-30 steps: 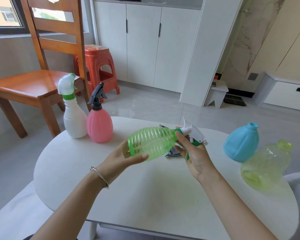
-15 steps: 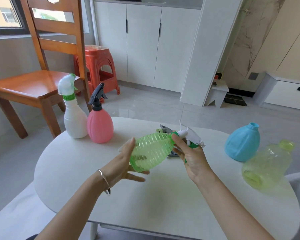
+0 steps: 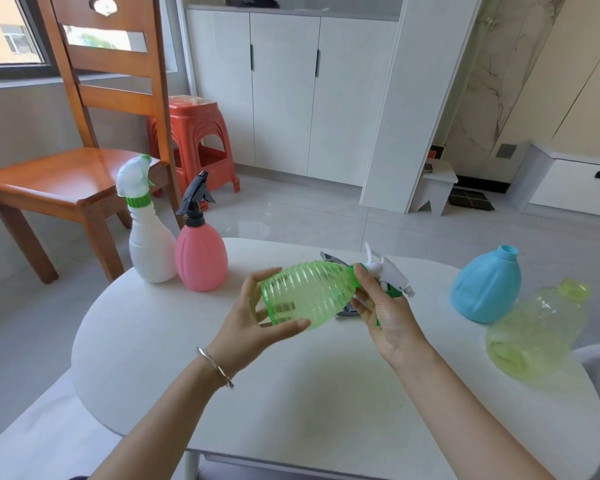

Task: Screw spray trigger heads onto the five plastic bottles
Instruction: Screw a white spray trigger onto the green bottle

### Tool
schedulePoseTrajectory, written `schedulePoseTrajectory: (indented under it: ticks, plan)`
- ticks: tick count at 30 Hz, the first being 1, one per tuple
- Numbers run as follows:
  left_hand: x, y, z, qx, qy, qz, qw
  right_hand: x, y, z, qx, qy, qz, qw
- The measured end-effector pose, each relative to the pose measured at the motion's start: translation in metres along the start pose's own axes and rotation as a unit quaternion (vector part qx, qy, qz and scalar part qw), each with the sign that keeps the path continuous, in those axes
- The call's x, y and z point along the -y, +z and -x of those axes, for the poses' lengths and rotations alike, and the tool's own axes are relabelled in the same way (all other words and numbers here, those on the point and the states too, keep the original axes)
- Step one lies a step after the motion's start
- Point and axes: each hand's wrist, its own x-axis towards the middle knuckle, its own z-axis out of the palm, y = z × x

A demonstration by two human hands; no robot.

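Fingers curl round green bottle and trigger head.

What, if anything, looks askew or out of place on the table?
The yellow-green bottle seems to lie tipped over near the right edge of the table, headless, while the blue bottle beside it stands upright. Nothing looks spilled.

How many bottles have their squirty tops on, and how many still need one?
Two look done: the white bottle and the pink bottle stand with spray heads on. One is in hand: the left hand holds the green bottle while the right hand grips the white trigger head at its neck. Two are left: the blue bottle and the yellow-green bottle have none yet.
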Motion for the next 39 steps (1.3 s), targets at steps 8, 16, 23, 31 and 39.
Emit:
schedulePoseTrajectory:
  ticks: [8,16,23,31,39]
  plan:
    - [-0.006,0.002,-0.001,0.051,-0.213,0.142,0.965,-0.006,0.001,-0.003,0.044,-0.018,0.039,0.998]
    - [-0.007,0.007,0.004,-0.042,-0.06,0.081,0.994,0.007,0.011,0.006,0.053,-0.018,0.022,0.998]
    - [0.001,0.008,0.003,-0.057,0.048,0.03,0.997,0.014,0.017,0.015,0.03,-0.006,0.027,0.999]
    - [-0.015,-0.029,0.014,0.007,-0.011,-0.022,1.0,0.012,0.032,0.024,0.066,-0.043,0.13,0.988]
    - [-0.043,-0.088,0.035,0.126,-0.119,0.066,0.983,0.028,0.108,0.03,0.247,-0.08,0.205,0.944]
